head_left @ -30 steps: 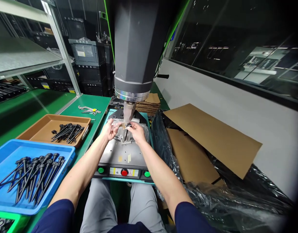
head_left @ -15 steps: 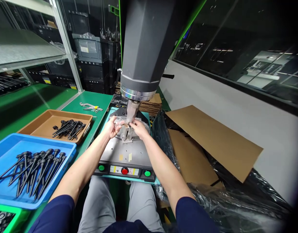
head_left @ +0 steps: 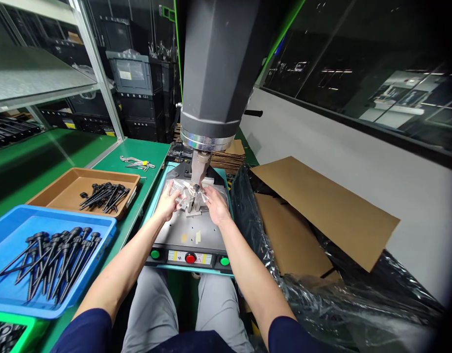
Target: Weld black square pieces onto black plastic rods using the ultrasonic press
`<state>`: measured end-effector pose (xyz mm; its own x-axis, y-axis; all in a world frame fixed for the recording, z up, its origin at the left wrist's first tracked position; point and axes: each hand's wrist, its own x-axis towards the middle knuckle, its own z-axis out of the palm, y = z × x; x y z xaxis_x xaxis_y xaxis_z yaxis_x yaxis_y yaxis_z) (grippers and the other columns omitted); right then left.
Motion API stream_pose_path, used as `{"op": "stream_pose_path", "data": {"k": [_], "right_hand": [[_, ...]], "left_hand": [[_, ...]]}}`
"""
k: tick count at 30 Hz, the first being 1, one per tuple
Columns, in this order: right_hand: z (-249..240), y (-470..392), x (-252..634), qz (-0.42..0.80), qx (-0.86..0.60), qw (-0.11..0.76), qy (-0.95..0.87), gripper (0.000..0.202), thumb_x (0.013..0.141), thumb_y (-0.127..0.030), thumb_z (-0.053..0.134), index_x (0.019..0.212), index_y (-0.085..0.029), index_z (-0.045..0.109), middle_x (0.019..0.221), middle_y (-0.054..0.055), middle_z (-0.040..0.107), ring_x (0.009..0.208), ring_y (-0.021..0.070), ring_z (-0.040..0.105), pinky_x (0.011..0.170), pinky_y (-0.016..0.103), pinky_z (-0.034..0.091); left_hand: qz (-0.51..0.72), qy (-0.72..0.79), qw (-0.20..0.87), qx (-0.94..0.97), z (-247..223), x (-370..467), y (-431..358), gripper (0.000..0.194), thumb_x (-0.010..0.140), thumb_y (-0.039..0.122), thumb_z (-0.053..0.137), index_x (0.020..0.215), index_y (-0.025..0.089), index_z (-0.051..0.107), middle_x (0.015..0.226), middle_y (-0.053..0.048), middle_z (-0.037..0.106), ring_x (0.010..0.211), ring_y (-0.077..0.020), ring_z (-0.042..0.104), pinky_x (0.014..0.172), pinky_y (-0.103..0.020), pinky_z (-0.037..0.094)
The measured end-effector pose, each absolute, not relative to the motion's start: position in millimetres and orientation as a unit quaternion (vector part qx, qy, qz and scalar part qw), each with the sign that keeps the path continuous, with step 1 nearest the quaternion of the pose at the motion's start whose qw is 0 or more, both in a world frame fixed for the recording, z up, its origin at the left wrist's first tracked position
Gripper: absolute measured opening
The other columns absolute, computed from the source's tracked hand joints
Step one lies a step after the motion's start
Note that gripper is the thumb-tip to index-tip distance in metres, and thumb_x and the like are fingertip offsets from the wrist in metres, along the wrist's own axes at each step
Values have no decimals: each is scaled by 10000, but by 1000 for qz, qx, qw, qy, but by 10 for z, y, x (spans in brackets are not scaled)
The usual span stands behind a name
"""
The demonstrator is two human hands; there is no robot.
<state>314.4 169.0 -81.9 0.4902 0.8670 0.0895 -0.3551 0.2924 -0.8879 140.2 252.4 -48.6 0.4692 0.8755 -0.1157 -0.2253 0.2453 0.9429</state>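
Fixture (head_left: pixel 192 214), one, metal, upright on the steel plate (head_left: pixel 182 231); landmark for all places below. Black part (head_left: pixel 196 188), one, at the top of the fixture, directly under the metal tip (head_left: pixel 199 167) of the machine head (head_left: pixel 213 73); knob-like end uppermost, long axis apparently upright; a dark strip runs down the fixture below it, shank or gap cannot be told. Left hand (head_left: pixel 168 204), just left of the fixture, thumb and fingers parted and half curled, beside clear film (head_left: pixel 183 186); contact with the film cannot be told. Right hand (head_left: pixel 216 204), just right of the fixture, fingers loosely extended toward it, closed on nothing visible; contact cannot be told. Control panel (head_left: pixel 174 256), on the near side of the fixture: a red button (head_left: pixel 190 258) between two green ones. Blue tray (head_left: pixel 12 230), well left of the fixture and nearer the person: many black rods (head_left: pixel 60 260), knobbed ends mostly away from the person, shanks slanting toward the person. Brown tray (head_left: pixel 60 193), left of the fixture, beyond the blue one: a smaller heap of black rods (head_left: pixel 108 195), lying aslant. Pliers (head_left: pixel 138 162) with hex keys, left of and beyond the fixture, flat on the green bench (head_left: pixel 152 147). Cardboard sheet (head_left: pixel 329 211), right of the fixture, over black plastic. Cardboard stack (head_left: pixel 228 162), beyond the fixture.
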Motion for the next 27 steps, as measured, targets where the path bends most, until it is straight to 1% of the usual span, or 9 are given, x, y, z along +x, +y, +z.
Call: {"op": "stream_pose_path", "data": {"k": [2, 4, 7, 11, 15, 18, 23, 27], "right_hand": [[-857, 1658, 3128, 405, -441, 766, -233, 529, 768, -667, 631, 1080, -240, 665, 1293, 97, 636, 1254, 285, 546, 1005, 463, 441], [-885, 1652, 3112, 408, -442, 771, -206, 515, 785, -663, 622, 1059, -228, 663, 1222, 110, 674, 1169, 280, 605, 961, 447, 472], [-921, 1653, 3092, 416, -441, 772, -192, 517, 774, -650, 656, 1079, -233, 652, 1148, 105, 700, 1076, 262, 645, 899, 418, 504], [-974, 1631, 3083, 424, -447, 766, -182, 528, 750, -648, 697, 1056, -219, 657, 1090, 104, 710, 1025, 244, 649, 846, 383, 522], [-1029, 1603, 3094, 422, -456, 763, -179, 531, 746, -660, 695, 1020, -205, 671, 1091, 114, 707, 994, 239, 651, 800, 355, 530], [-1047, 1610, 3112, 416, -460, 765, -176, 541, 742, -682, 683, 994, -204, 683, 1082, 118, 711, 963, 244, 656, 758, 348, 532], [-1036, 1656, 3142, 414, -453, 771, -169, 540, 714, -689, 707, 957, -207, 702, 1049, 116, 719, 945, 249, 658, 746, 356, 536], [-1047, 1643, 3149, 421, -455, 767, -163, 561, 703, -703, 703, 962, -206, 698, 1070, 118, 713, 957, 255, 658, 760, 371, 543]], "left_hand": [[382, 338, 707, 490, -547, 1377, 2500, 833, 880, 343, 655, 1556, 301, 169, 781, -27, 692, 340, -47, 456, 336, -140, 238], [382, 337, 705, 494, -591, 1361, 2488, 833, 883, 349, 649, 1558, 301, 163, 785, -30, 695, 338, -44, 453, 338, -139, 237], [388, 339, 702, 491, -635, 1347, 2485, 813, 897, 354, 627, 1559, 296, 159, 790, -40, 699, 339, -49, 456, 340, -143, 246], [391, 339, 704, 486, -682, 1333, 2494, 812, 899, 380, 624, 1559, 294, 158, 814, -56, 707, 354, -63, 480, 345, -150, 241], [396, 340, 707, 477, -709, 1333, 2488, 844, 885, 385, 650, 1557, 236, 160, 806, -61, 707, 387, -82, 514, 355, -164, 255], [399, 331, 705, 484, -687, 1360, 2483, 834, 890, 368, 643, 1553, 216, 160, 804, -60, 703, 424, -96, 550, 370, -168, 279], [403, 339, 695, 490, -619, 1432, 2494, 825, 882, 359, 651, 1544, 192, 186, 792, -56, 695, 436, -99, 564, 375, -168, 285], [399, 336, 698, 491, -633, 1443, 2494, 818, 870, 363, 669, 1529, 182, 219, 819, -70, 697, 455, -103, 575, 386, -171, 309]]}}
